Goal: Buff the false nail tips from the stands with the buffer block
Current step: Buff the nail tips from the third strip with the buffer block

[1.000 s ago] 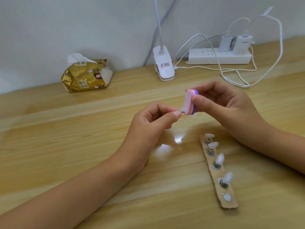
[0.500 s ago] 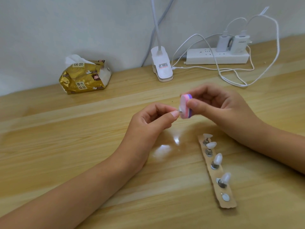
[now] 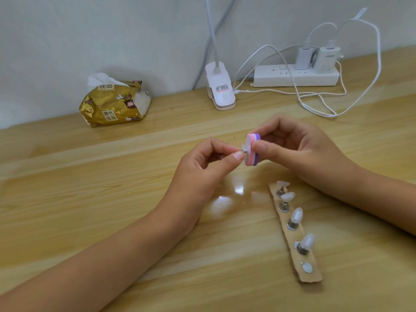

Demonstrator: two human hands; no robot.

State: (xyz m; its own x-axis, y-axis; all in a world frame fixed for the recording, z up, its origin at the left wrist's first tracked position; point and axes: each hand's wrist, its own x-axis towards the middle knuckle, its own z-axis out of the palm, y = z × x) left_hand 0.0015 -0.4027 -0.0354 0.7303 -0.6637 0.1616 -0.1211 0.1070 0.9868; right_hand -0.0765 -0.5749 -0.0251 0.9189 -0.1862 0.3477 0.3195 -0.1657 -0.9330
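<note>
My left hand [image 3: 202, 167] pinches the small metal stand of a clear false nail tip [image 3: 312, 147] between thumb and forefinger, above the table. My right hand [image 3: 299, 149] grips the pink and purple buffer block [image 3: 251, 154], its pink face against the nail tip. On the table below lies a brown strip [image 3: 292, 235] with several more white nail tips on stands [image 3: 296, 216]. At the strip's near end sits one bare round metal pad [image 3: 306, 267].
A gold tissue pack [image 3: 114, 102] stands at the back left of the wooden table [image 3: 90, 199]. A white clip lamp base [image 3: 220, 88] and a power strip [image 3: 295, 75] with chargers and white cables [image 3: 319, 109] lie along the wall.
The buffer block has shifted a little against the nail tip between frames. Both hands stay close together above the table, and the strip has not moved.
</note>
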